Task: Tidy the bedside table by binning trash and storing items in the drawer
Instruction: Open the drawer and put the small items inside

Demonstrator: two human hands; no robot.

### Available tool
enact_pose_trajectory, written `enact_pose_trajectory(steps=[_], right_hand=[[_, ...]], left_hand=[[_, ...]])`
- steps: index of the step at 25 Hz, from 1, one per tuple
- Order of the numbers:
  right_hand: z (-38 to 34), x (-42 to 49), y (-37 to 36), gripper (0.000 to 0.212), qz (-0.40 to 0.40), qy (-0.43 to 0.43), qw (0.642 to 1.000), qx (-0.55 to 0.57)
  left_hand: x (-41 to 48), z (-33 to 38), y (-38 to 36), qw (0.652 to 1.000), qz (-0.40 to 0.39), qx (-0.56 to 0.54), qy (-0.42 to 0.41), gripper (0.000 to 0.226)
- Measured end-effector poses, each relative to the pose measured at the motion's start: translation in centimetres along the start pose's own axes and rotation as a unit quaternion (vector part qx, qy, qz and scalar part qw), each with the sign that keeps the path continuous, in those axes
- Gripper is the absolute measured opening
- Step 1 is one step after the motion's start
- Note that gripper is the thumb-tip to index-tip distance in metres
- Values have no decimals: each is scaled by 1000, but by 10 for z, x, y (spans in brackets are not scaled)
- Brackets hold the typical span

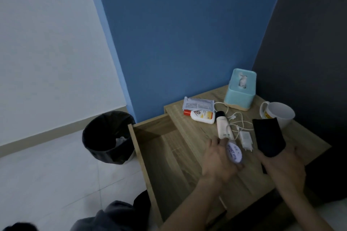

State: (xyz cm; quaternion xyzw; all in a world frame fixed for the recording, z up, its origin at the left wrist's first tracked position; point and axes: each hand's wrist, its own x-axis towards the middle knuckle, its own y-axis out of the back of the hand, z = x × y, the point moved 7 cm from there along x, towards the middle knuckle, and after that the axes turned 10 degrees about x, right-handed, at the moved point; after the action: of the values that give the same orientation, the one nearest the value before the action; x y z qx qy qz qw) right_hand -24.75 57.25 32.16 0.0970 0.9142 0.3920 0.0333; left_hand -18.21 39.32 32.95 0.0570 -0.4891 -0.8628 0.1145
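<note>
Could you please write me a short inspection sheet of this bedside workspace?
Surface: wooden bedside table, drawer pulled open, nothing seen inside.
Job's things: white bottle, cream tube, sachet.
Clutter: tissue box, mug.
Hands: left hand holds a small purple-labelled item; right hand holds a dark flat object.
Cables: white charger with tangled cable.
Surroundings: black lined bin on the floor, blue wall.

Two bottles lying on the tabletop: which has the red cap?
The white bottle with the yellow label, nearest the foil packet. The cream tube beside it has a black cap.
</note>
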Motion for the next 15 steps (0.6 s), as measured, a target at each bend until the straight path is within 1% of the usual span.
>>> enact_pose_trajectory(steps=[2,4,6,8,10,12,14,15], right_hand=[[-35,-18,-13,77,-23,56,996,63],[-77,-43,-42,82,-78,126,983,109],[-107,-69,-80,82,-124,179,971,94],[-128,-100,-134,82,-186,189,961,71],[-138,-117,-181,81,-233,177,954,73],[-140,-120,-221,73,-270,159,948,63],[-130,-117,-255,68,-328,132,934,55],[-123,-112,-274,68,-352,125,925,67]], left_hand=[[-4,-26,23,999,35,0,34,77],[-10,-67,43,993,73,5,91,80],[-13,-111,56,982,93,15,162,77],[-19,-165,62,963,105,12,248,69],[-17,-202,60,950,107,-7,294,56],[-10,-228,50,945,116,-21,307,45],[-3,-237,45,945,138,27,294,39],[8,-244,41,949,150,47,272,38]])
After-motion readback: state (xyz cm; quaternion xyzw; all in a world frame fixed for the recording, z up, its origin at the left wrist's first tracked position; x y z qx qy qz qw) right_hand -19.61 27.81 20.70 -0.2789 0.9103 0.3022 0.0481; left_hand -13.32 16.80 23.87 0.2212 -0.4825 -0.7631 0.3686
